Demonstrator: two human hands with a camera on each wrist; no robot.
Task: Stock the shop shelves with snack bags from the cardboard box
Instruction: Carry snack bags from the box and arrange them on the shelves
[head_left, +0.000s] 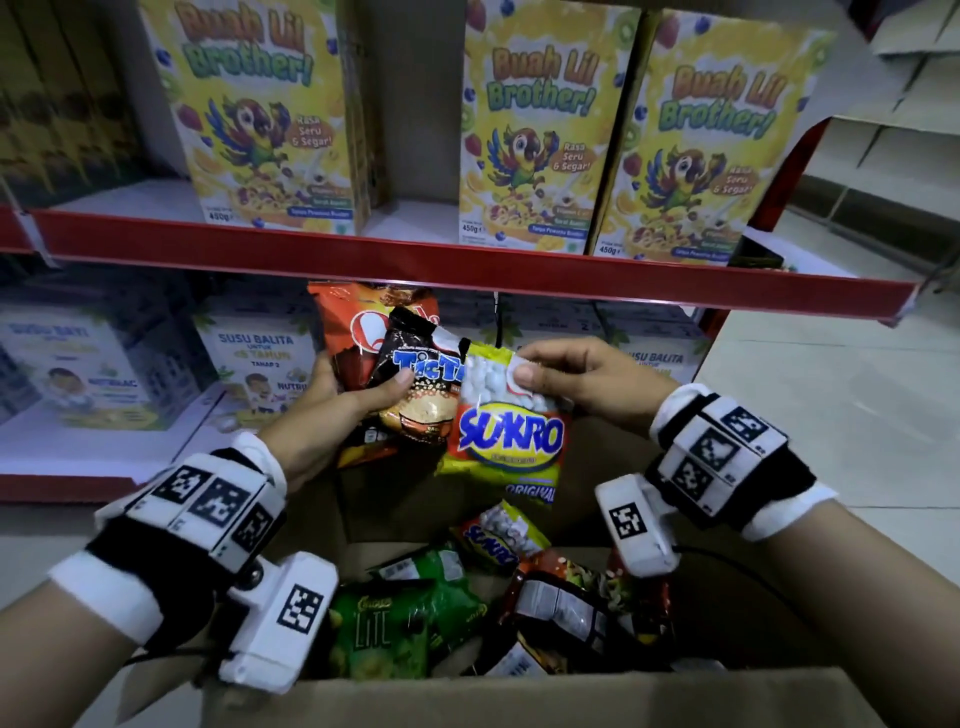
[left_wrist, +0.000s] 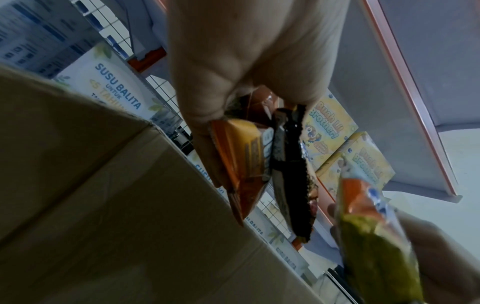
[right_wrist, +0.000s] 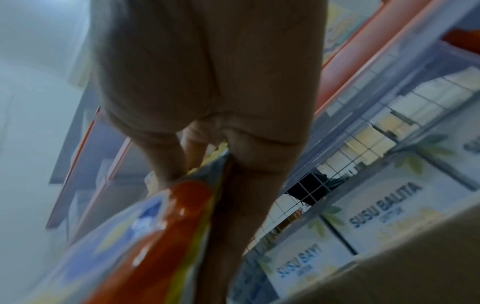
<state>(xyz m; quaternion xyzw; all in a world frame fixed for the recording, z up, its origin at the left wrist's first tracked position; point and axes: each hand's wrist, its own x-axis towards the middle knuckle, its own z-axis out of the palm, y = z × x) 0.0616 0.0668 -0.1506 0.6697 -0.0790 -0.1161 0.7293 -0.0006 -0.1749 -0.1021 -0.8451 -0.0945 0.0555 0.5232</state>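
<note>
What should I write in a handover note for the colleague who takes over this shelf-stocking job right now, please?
Left hand: grips two bags together, an orange bag and a dark Tic Tac bag.
Right hand: pinches the top of a yellow Sukro bag.
All three are held above the cardboard box, in front of the lower shelf.
Done: these bags are out of the box.
Left: shelve them, then the rest in the box, including a green bag and a second Sukro bag.

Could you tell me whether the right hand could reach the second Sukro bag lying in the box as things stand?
Probably not yet: the right hand pinches a Sukro bag, though the second one lies uncovered just below.
</note>
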